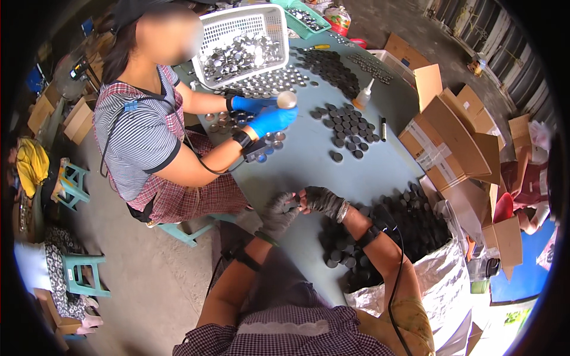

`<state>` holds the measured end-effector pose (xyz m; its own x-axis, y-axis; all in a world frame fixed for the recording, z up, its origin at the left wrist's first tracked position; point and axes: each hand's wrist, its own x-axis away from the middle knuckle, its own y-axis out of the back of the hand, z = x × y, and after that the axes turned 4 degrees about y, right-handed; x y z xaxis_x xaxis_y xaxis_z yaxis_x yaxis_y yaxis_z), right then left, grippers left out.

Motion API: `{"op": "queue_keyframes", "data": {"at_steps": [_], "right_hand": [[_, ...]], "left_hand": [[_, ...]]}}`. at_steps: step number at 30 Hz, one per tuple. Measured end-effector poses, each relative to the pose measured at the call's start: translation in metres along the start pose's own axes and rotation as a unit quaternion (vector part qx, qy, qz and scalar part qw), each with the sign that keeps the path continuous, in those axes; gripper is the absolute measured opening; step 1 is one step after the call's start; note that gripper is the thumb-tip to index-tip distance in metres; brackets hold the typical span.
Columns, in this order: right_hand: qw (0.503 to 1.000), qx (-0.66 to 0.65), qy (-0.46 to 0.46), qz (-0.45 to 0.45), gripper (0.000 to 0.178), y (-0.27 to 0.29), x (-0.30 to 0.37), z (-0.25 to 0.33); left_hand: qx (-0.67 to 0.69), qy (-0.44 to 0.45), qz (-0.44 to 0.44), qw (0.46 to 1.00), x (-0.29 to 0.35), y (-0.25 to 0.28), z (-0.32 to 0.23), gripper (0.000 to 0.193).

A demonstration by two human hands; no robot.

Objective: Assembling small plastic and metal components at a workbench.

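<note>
My left hand (278,215) and my right hand (325,203), both in dark grey gloves with bare fingertips, meet over the near edge of the grey-blue table (297,249). Their fingers are pinched together, and whatever they hold is too small and covered to make out. Close to my right forearm lies a big heap of black round caps (409,228), partly on a silvery sack (436,279). A looser group of black caps (347,127) sits farther back on the table.
Across the corner, a co-worker in blue gloves (273,118) holds a round clear piece (287,99). Behind stand a white basket (205,35) of shiny metal discs and a green basket (314,29). A glue bottle (363,95), a marker (383,129) and cardboard boxes (445,142) are to the right.
</note>
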<state>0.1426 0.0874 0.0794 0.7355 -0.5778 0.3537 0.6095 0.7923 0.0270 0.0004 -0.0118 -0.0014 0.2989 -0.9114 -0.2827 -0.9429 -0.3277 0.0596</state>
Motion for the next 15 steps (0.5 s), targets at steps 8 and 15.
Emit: {"op": "queue_keyframes", "data": {"at_steps": [8,15], "right_hand": [[0.938,0.248,0.17,-0.171,0.025,0.003,-0.097,-0.015],[0.851,0.442,0.19,-0.209,0.027,-0.029,-0.145,0.038]], "left_hand": [[-0.128,-0.086,-0.101,0.983,-0.013,0.008,-0.008,0.043],[-0.11,-0.095,-0.102,0.984,-0.013,0.007,-0.004,0.039]]}}
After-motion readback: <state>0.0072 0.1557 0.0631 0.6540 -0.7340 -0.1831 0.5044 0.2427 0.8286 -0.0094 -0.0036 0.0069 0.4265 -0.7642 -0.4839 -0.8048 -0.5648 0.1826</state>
